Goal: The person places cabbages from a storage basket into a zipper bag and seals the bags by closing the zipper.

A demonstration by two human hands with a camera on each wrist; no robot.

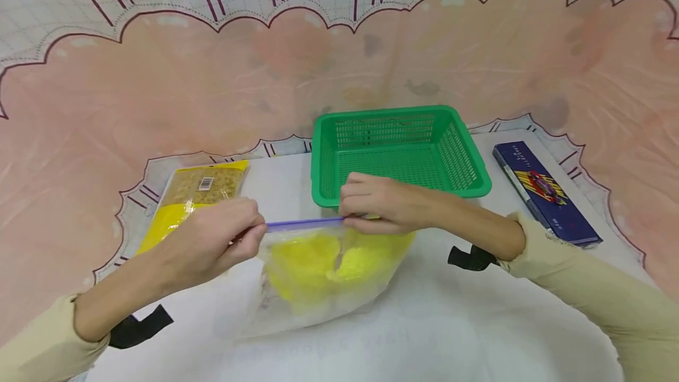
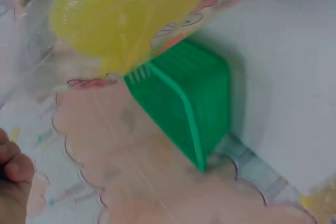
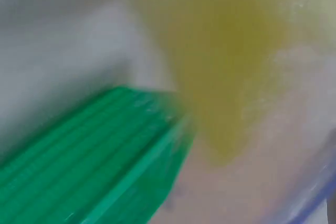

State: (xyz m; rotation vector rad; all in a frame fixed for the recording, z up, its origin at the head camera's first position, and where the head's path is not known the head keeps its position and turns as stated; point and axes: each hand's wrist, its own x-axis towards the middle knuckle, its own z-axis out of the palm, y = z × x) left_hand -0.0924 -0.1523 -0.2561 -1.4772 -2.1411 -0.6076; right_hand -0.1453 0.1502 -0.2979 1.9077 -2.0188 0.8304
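Both hands hold a translucent zip bag (image 1: 329, 308) upright by its purple zip strip (image 1: 305, 226). Soft-looking yellow things (image 1: 305, 267) show through its plastic; their kind is blurred. The left hand (image 1: 217, 234) pinches the strip's left end between thumb and curled fingers. Further right along the strip, the right hand (image 1: 384, 204) pinches it, fingers bent over the top edge. In the left wrist view the bag (image 2: 37, 40) crosses the upper left, with printed figures on its plastic. The right wrist view has the yellow contents (image 3: 226, 66) blurred and close.
Behind the bag stands a green plastic basket (image 1: 392, 155) with perforated sides. A yellow packet (image 1: 196, 190) with a clear window lies at the left, partly behind the left forearm. At the right lies a dark blue spaghetti box (image 1: 549, 193). A white cloth (image 1: 451, 323) covers the table.
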